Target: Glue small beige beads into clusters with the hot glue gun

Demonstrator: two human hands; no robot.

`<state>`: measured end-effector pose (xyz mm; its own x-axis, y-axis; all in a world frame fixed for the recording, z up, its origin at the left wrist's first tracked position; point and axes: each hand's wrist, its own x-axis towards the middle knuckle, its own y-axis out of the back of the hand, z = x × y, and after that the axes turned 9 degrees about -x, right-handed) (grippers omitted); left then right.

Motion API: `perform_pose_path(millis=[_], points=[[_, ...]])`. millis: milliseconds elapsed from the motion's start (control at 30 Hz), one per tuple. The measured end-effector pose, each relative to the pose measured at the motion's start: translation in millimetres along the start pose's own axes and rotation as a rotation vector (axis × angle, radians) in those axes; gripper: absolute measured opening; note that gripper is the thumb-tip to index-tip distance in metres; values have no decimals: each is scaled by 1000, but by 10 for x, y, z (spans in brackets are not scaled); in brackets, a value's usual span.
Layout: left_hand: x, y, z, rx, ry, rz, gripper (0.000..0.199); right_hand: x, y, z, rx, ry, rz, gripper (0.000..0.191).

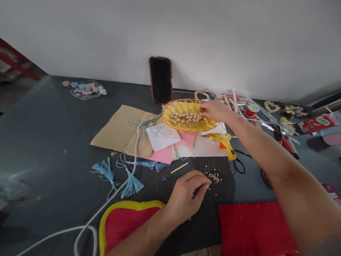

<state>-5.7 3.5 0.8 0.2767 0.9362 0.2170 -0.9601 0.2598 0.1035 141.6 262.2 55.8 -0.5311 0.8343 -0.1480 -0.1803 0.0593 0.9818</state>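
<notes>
My right hand (214, 110) reaches over the right end of a yellow woven basket (170, 104), its fingertips pinched together just above small pale beads (186, 116) lying inside. Whatever those fingertips hold is too small to make out. Closer to me, my left hand (186, 195) has thumb and forefinger closed, right beside a little heap of loose pale beads (214, 177) on the dark table. Its pinch also hides anything held. A yellow hot glue gun (222, 141) lies on white paper below the basket, and a short thin stick (179, 168) rests left of the bead heap.
Blue tassels (132, 185) and a white cable (135, 149) lie left, by brown paper (119, 131). A phone (161, 80) leans on the wall. Red cloth (253, 227) and a yellow-edged red piece (125, 227) are in front. Red thread (250, 112) and packets crowd the right.
</notes>
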Motion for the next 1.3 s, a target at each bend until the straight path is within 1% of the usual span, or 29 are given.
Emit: perform_pose_path(millis=[133, 267, 367, 433, 500, 567, 600, 633, 667, 700, 733, 800, 833, 867, 933, 1000, 1033, 1100, 1200, 1300], points=[[-5, -4, 8, -9, 12, -12, 18, 13, -13, 2, -6, 29, -17, 23], [3, -4, 26, -6, 15, -9, 17, -2, -6, 13, 33, -18, -11, 31], [15, 4, 36, -6, 23, -9, 17, -67, 63, 18, 78, -25, 23, 34], [22, 13, 40, -8, 23, 3, 16, -177, 148, 14, 112, -27, 65, 32], [26, 25, 38, 6, 32, 57, 13, -367, 247, 3, 139, -16, 122, 27], [27, 37, 22, 29, 86, 119, 12, -650, 334, -17, 183, 13, 176, 22], [27, 42, 9, 18, 128, 154, 14, -825, 365, -32, 235, 34, 187, 19], [28, 48, -7, -2, 155, 193, 18, -1019, 382, -52, 317, 67, 185, 18], [29, 53, -25, -8, 172, 222, 20, -1226, 385, -77, 426, 119, 156, 20], [30, 57, -42, 3, 173, 229, 20, -1439, 371, -108, 532, 155, 133, 22], [33, 62, -57, 26, 168, 233, 20, -1649, 338, -143, 620, 196, 80, 25], [41, 71, -75, 81, 140, 251, 20, -2025, 215, -226, 706, 217, 92, 24], [45, 74, -78, 109, 111, 251, 20, -2176, 128, -272, 710, 198, 106, 23], [51, 76, -77, 149, 82, 231, 20, -2296, 28, -319, 698, 156, 113, 23], [65, 76, -70, 285, 19, 161, 18, -2437, -195, -417, 690, 125, 147, 23], [83, 68, -63, 468, -87, 46, 15, -2466, -413, -517, 686, 104, 163, 26], [93, 61, -61, 553, -135, 8, 15, -2453, -507, -567, 662, 90, 181, 29], [111, 37, -58, 694, -176, -48, 17, -2407, -648, -661, 569, 55, 199, 33], [125, -19, -50, 868, -173, -112, 24, -2362, -742, -774, 419, 10, 125, 39], [130, -88, -28, 1007, -102, -178, 34, -2373, -762, -827, 340, 0, 75, 34]])
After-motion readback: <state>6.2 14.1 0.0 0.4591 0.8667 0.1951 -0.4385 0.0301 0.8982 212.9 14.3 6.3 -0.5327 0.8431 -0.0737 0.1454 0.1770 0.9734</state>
